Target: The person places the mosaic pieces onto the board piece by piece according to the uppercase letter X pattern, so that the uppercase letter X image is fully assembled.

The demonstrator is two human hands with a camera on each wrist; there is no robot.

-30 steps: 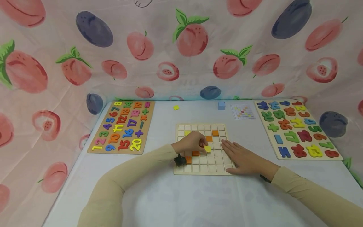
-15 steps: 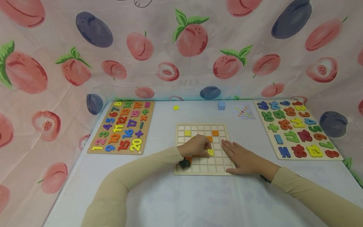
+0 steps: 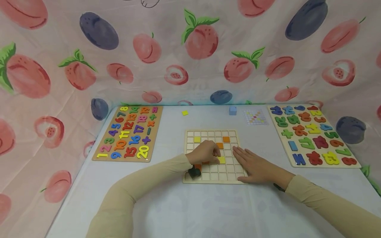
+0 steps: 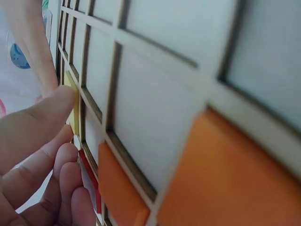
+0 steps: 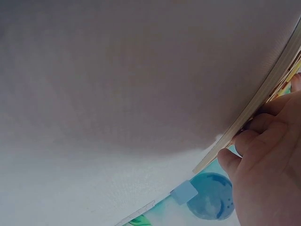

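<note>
A wooden grid board (image 3: 213, 177) lies mid-table with several square tiles in its cells. My left hand (image 3: 204, 153) reaches over it, thumb and index finger pinching a yellow tile (image 3: 222, 160) at a cell right of the board's middle. In the left wrist view the thumb lies on that yellow tile (image 4: 75, 113), with a red tile (image 4: 89, 181) and an orange tile (image 4: 120, 188) beneath. My right hand (image 3: 257, 167) rests on the board's right edge, fingers straight. Another yellow tile (image 3: 197, 139) sits at upper left of the grid, and an orange tile (image 3: 226, 139) at upper right.
Behind the board lie a loose yellow tile (image 3: 185, 112), a small blue block (image 3: 232, 110) and a printed pattern card (image 3: 255, 117). A number board (image 3: 128, 134) stands at left, another number board (image 3: 312, 135) at right. Fruit-print cloth (image 3: 190, 86) hangs behind the table.
My left hand has moved slightly right and nearer to me, bringing the yellow tile down to its cell; it barely moves over the last half second. The right hand has stayed in place.
</note>
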